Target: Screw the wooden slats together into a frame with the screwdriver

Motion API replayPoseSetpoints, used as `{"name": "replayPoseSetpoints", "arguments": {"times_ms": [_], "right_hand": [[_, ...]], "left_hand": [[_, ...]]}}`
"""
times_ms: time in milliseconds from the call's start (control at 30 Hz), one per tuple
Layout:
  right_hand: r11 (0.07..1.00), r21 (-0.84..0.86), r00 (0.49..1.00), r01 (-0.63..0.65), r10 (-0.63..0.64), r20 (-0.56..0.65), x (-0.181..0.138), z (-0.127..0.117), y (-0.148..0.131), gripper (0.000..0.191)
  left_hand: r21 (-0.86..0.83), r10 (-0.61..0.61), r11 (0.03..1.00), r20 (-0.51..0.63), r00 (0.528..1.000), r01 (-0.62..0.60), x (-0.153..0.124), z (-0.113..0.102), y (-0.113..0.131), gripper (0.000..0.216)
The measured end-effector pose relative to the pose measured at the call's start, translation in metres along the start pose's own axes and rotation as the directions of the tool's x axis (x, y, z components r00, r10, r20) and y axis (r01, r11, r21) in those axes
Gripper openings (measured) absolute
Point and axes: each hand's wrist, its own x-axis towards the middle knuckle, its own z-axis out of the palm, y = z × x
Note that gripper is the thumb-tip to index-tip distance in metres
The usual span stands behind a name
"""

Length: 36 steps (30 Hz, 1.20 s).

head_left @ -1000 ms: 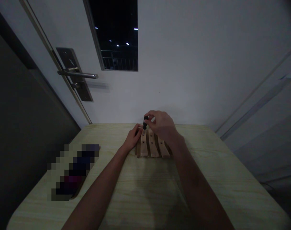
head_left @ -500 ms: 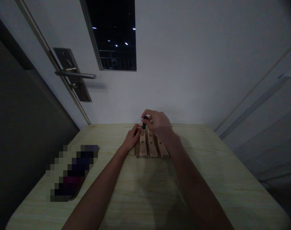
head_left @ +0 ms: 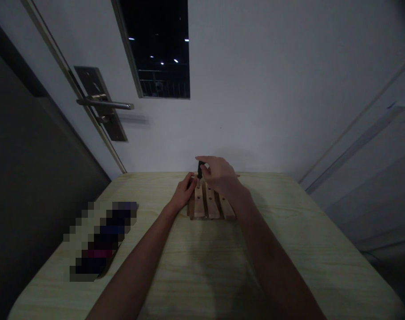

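A short screwdriver with a black handle (head_left: 200, 170) stands nearly upright, tip down at the far end of the leftmost wooden bar (head_left: 199, 207). My right hand (head_left: 222, 177) is closed on its handle, with one finger lying over the top. Several pale wooden bars with dark holes form a small wooden piece (head_left: 212, 210) on a brown base; my right hand and forearm cover its right part. At its far left corner, my left hand (head_left: 184, 193) grips the edge, fingers partly hidden behind it.
The light wood-grain table (head_left: 196, 266) runs up to a white door (head_left: 256, 98) with a metal handle (head_left: 111, 105) and a dark window. A blurred-out phone-like slab (head_left: 104, 240) lies at the table's left.
My right hand's fingers have shifted around the screwdriver handle, showing more of it. The screwdriver now stands a little straighter. My left hand and the wooden piece stay put.
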Motion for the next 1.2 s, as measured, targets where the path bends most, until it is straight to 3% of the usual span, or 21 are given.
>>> {"name": "replayPoseSetpoints", "arguments": {"times_ms": [400, 633, 900, 1200], "right_hand": [[0.998, -0.026, 0.999, -0.048, 0.049, 0.018, 0.0003, -0.0040, -0.0078, 0.023], [0.995, -0.043, 0.996, -0.088, 0.088, -0.016, -0.0027, -0.0007, -0.0046, 0.031], [0.996, -0.032, 0.996, -0.081, 0.080, -0.046, -0.0040, 0.0011, -0.0032, 0.035], [1.000, 0.019, 1.000, -0.020, 0.020, 0.005, -0.0005, -0.0042, -0.0001, 0.029]], "left_hand": [[-0.010, 0.024, 1.000, 0.007, 1.000, -0.024, 0.0005, -0.0014, 0.0034, 0.029], [-0.018, 0.002, 1.000, -0.001, 1.000, -0.002, 0.0008, 0.0004, -0.0017, 0.031], [-0.038, 0.008, 0.999, 0.015, 1.000, -0.008, 0.0007, 0.0000, -0.0023, 0.029], [-0.020, 0.015, 1.000, 0.002, 1.000, -0.015, 0.0000, 0.0004, -0.0035, 0.028]]}}
